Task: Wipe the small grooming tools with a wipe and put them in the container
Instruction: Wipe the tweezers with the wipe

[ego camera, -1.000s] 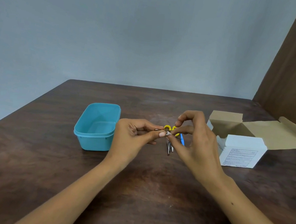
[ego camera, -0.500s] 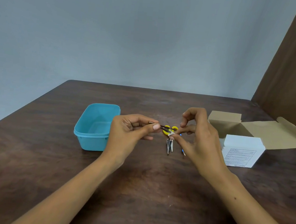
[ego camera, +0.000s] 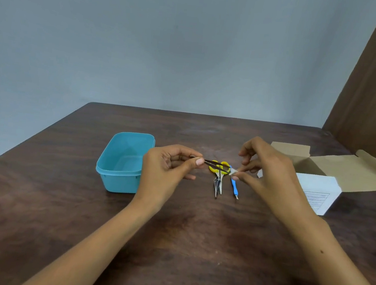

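On the dark wooden table, an open teal container sits just left of the left hand, which pinches dark tweezers. The right hand pinches a small white wipe, which has slid out to the tweezers' tip; this tool looks nearly wiped.

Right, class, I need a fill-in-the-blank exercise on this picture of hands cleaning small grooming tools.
1. The left hand pinches a thin dark ___.
2. The right hand pinches a small white ___ at its tip.
3. The yellow-handled scissors lie on the brown wooden ___.
4. The open plastic container is coloured ___.

Missing words: tweezers; wipe; table; blue
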A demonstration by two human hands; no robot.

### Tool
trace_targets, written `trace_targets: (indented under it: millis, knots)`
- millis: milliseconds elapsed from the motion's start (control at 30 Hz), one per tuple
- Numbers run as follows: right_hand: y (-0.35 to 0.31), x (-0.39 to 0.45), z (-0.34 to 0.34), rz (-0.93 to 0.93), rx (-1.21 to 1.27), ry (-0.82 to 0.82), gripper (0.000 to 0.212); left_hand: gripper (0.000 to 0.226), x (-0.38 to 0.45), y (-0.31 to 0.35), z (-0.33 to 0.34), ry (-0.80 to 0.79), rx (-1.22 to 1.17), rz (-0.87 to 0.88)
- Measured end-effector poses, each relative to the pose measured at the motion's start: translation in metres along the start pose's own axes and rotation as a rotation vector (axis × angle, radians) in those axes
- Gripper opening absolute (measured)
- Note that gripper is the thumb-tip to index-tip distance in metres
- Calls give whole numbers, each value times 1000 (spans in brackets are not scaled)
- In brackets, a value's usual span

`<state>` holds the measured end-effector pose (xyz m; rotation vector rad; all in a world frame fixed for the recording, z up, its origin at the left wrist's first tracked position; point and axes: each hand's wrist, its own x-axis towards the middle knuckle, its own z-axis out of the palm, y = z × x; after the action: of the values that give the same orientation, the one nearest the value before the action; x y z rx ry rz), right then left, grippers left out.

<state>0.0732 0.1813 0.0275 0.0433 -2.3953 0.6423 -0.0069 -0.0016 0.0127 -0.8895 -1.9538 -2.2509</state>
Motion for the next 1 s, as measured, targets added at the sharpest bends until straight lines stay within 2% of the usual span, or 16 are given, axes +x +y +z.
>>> trace_targets:
  millis: [267,400,700,1000]
  knots:
    - [-3,1,-3,-8,96,118,27,5,1,2,-1,-31,45,9]
    - [-3,0,1,10,142,65,23,6,0,1,-1,-59,63,23]
    - [-3,-3,10,-3,73,-31,22,7,-2,0,1,-100,75,16]
    - [-13,-6,15,-46,210,-5,21,9,-3,0,1,-155,28,-20]
